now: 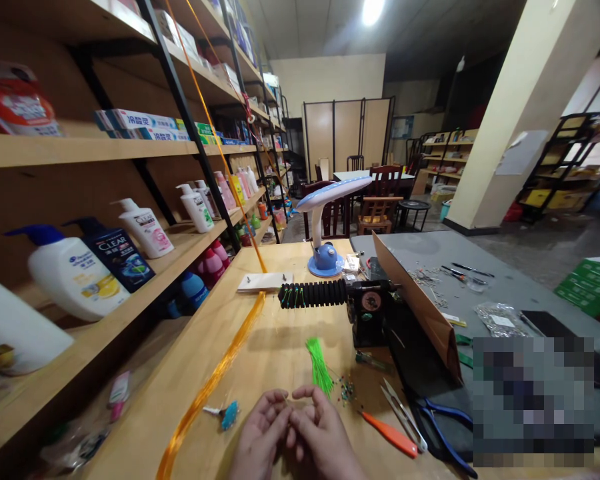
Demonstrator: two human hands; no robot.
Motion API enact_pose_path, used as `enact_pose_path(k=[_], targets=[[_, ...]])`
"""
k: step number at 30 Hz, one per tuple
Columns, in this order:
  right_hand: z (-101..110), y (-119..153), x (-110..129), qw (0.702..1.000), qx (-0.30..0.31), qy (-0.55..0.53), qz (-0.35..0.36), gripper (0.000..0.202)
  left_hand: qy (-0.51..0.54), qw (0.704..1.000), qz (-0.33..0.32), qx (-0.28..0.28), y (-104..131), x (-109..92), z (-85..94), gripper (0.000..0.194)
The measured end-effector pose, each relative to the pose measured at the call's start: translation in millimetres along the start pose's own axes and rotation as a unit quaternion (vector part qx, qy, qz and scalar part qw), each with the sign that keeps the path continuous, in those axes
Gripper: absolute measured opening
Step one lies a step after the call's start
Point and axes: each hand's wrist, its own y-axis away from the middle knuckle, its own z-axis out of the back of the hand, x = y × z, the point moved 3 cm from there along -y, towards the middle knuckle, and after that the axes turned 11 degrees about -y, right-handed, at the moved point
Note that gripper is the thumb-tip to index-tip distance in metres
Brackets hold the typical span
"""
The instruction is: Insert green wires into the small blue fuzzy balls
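Observation:
My left hand (261,433) and my right hand (321,432) meet at the front of the wooden table, thumbs and fingers pinched close together. Whatever they hold between the fingertips is too small to make out. Just beyond them lies a bundle of bright green strands (319,365), beside a scatter of small dark beads or pin heads (347,389). Left of my hands rests a small blue brush-like piece (229,415). A long hank of orange thread (220,363) runs under a pale plate (265,283). Green threads wrap the end of a black ribbed roller (320,294).
To the right lie an orange-handled tool (391,434), metal tweezers or snips (404,415) and blue-handled pliers (447,417). The roller's black machine (370,313) stands by an upright brown board (420,310). Behind is a blue-based lamp (325,259); shelves of bottles (147,230) line the left.

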Motion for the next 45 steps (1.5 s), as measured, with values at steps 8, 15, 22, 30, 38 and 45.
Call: enact_pose_path(k=[8, 15, 22, 30, 38, 45], targets=[[1, 1, 4, 1.0, 0.012, 0.018, -0.019, 0.064, -0.004, 0.998, -0.018, -0.067, -6, -4, 8.8, 0.038], [-6, 1, 7, 0.995, 0.008, 0.08, 0.059, 0.036, -0.044, 0.994, -0.056, -0.088, -6, -7, 10.7, 0.038], [0, -2, 6, 0.993, -0.004, 0.109, 0.052, 0.05, -0.054, 0.991, -0.068, -0.105, -9, -9, 12.2, 0.038], [1, -13, 2, 0.981, -0.015, 0.186, 0.052, 0.042, -0.06, 0.991, -0.074, -0.096, -10, -13, 9.1, 0.037], [3, -10, 10, 0.975, 0.014, 0.213, 0.052, 0.051, -0.069, 0.986, -0.099, -0.119, -18, -10, 19.0, 0.036], [-1, -20, 10, 0.944, -0.038, 0.318, 0.081, 0.013, -0.085, 0.986, -0.103, -0.097, -20, -11, 19.6, 0.036]])
